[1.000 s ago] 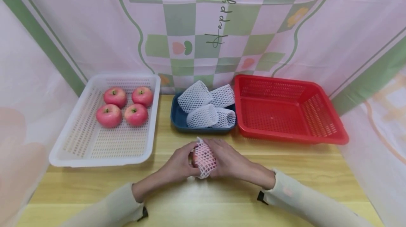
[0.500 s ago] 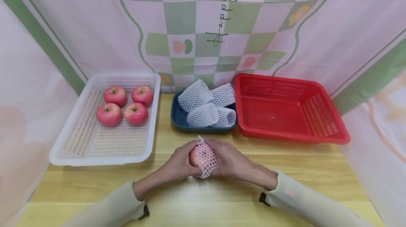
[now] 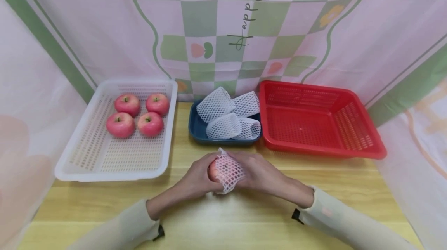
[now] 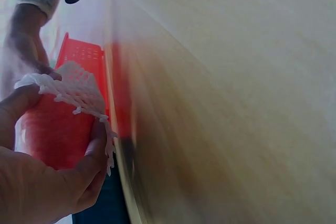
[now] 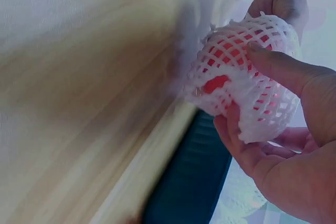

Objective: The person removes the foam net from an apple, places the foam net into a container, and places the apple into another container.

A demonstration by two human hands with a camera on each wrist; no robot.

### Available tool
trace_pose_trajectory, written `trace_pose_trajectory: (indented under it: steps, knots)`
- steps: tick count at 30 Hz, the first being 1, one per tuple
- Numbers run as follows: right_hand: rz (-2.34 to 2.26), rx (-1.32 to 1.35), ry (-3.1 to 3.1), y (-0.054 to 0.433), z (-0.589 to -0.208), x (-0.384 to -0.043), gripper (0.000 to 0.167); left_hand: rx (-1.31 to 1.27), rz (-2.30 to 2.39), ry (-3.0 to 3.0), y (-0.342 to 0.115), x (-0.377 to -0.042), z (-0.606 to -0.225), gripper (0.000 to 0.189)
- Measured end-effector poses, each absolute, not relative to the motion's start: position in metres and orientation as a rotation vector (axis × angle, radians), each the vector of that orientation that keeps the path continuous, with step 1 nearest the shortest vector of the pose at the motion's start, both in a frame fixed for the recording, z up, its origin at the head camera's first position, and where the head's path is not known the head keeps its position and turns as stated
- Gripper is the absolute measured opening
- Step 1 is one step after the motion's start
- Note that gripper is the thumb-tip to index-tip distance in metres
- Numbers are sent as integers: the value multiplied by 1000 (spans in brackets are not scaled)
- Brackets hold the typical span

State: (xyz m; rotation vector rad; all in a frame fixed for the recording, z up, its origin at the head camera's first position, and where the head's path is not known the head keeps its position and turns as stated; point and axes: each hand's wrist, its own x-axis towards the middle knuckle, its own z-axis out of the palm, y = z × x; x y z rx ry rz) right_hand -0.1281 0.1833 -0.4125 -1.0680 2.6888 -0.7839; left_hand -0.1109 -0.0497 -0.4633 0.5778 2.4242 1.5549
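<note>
At the middle of the table, in front of the blue tray, an apple (image 4: 52, 129) sits partly inside a white foam net sleeve (image 3: 229, 170). My left hand (image 3: 200, 176) grips the apple's bare left side, thumb and fingers curled round it. On the other side my right hand (image 3: 260, 172) holds the foam net, its thumb and fingers pinching the mesh over the apple in the right wrist view. Red skin shows through the stretched net (image 5: 252, 72). The net's open edge lies across the apple near my left fingers.
On the left a white basket (image 3: 75, 162) holds several apples (image 3: 120, 125). A blue tray (image 3: 197, 135) with several foam nets (image 3: 223, 126) stands behind my hands. Beside it on the right is a red basket (image 3: 321, 149). A patterned curtain (image 3: 199, 19) hangs behind the table.
The right hand has shifted slightly right, and the foam net is spread wider over the apple. The left hand keeps its grip in nearly the same place.
</note>
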Motion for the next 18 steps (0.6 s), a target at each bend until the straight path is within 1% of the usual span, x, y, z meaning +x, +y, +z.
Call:
trace_pose_trajectory:
  steps: [5,12,18]
  knots:
    - [-807,-1028,2701,189,-407,-128,73,565,1539,2431,-50,-112,-462,89]
    - [-874,-1149,2759,196,-407,-129,49,526,1550,2415,-51,-112,-461,87]
    - [-912,-1226,2749,198,-402,-128,39,492,1575,2395,-52,-112,-458,84]
